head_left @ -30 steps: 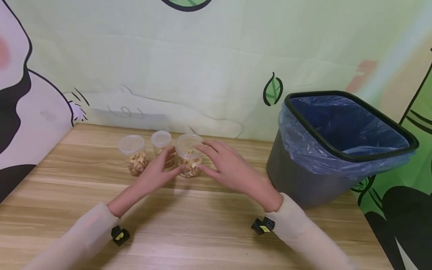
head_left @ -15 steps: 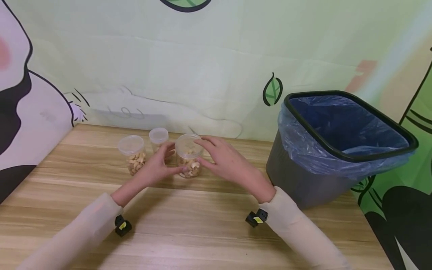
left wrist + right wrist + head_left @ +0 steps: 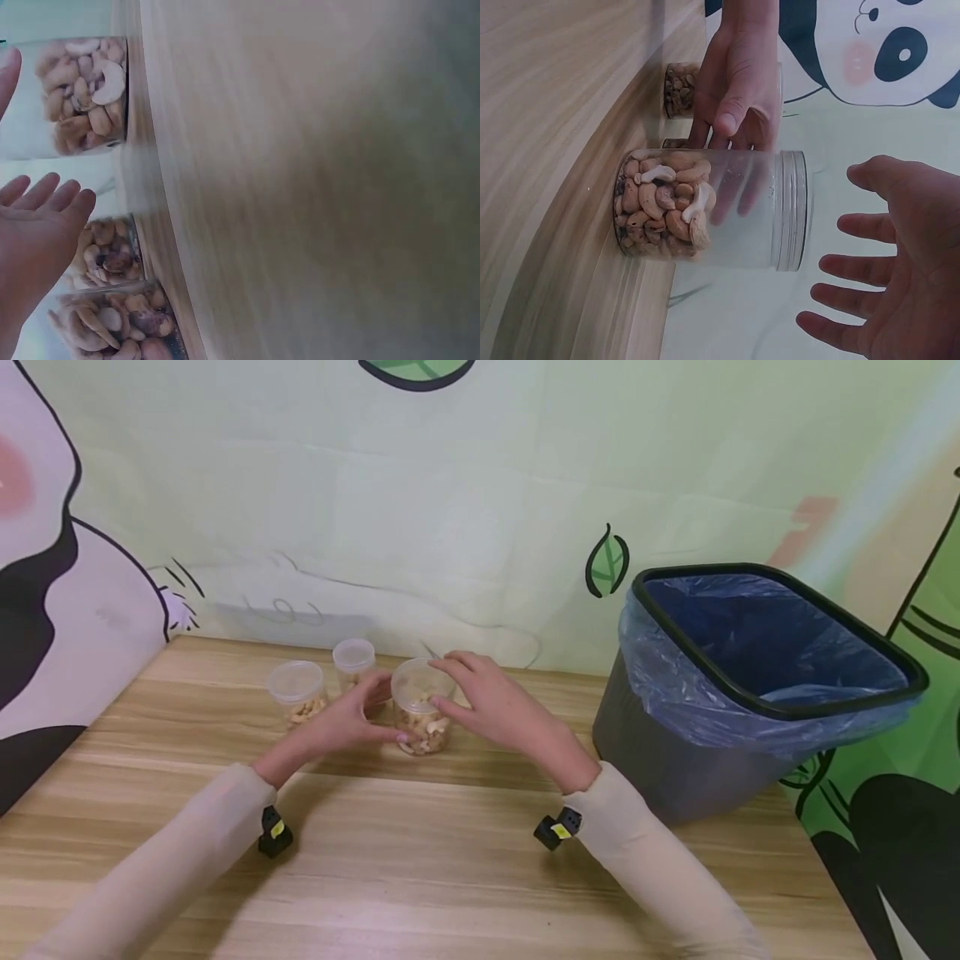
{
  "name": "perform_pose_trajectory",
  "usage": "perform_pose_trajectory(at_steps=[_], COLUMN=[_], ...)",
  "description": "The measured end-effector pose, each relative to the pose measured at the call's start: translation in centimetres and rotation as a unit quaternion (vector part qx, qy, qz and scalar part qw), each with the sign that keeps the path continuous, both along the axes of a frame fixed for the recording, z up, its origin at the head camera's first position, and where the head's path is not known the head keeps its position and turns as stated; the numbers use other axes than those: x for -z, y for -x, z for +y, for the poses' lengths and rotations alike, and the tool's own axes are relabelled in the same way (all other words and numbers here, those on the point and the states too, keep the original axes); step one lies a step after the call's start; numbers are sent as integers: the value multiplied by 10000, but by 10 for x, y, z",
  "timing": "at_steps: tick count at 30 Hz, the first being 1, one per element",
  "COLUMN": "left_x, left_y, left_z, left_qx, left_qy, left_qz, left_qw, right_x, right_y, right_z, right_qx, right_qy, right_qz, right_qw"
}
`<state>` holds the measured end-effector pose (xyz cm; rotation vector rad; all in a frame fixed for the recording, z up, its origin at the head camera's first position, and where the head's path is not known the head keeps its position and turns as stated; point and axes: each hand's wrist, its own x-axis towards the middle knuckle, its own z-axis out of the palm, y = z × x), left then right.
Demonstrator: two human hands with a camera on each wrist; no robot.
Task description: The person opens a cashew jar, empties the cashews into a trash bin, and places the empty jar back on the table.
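Note:
A clear lidded jar [image 3: 422, 727] part-filled with cashew nuts stands upright on the table, between the two hands. On its left side is the left hand [image 3: 341, 720], thumb toward the jar's front, its fingers extended in the right wrist view. At the upper right the right hand [image 3: 501, 703] hovers beside the lid [image 3: 793, 210]; in the right wrist view its spread fingers [image 3: 866, 225] are apart from the lid. Two more lidded jars of nuts stand to the left: a narrow jar [image 3: 353, 660] at the back, and a wider jar [image 3: 296, 689] partly behind the left forearm.
A grey bin [image 3: 660, 760] with a black rim and a blue plastic liner [image 3: 675, 693] stands at the table's right. Behind the wooden table [image 3: 420, 877] hangs a pale green printed backdrop [image 3: 480, 510], close to the jars.
The narrow jar has shifted slightly backward, away from the middle jar. The left hand has spread wider beside the middle jar. The right hand has moved slightly up and back toward its lid.

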<state>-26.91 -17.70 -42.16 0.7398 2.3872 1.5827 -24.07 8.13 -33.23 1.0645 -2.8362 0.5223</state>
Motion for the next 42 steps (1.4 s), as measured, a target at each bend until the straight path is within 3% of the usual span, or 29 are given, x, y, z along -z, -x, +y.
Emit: perform_pose_trajectory(at_steps=[11, 15, 28, 34, 42], left_x=[6, 6, 5, 5, 7], left_y=[17, 21, 23, 27, 27], left_z=[-1, -3, 11, 13, 20], left_qx=[365, 483, 515, 501, 673], left_qy=[-146, -17, 301, 440, 178], left_qz=[-238, -222, -126, -238, -227], left_qw=[9989, 9986, 9981, 9975, 9973], right_x=[-2, -3, -9, -11, -12], right_y=[4, 6, 13, 18, 20], right_z=[-5, -9, -25, -34, -47], right_qx=[-2, -6, -52, 65, 286], right_qy=[-67, -101, -378, -642, -1147], right_qz=[-63, -142, -367, -475, -457], right_qw=[10000, 9998, 9986, 9968, 9919])
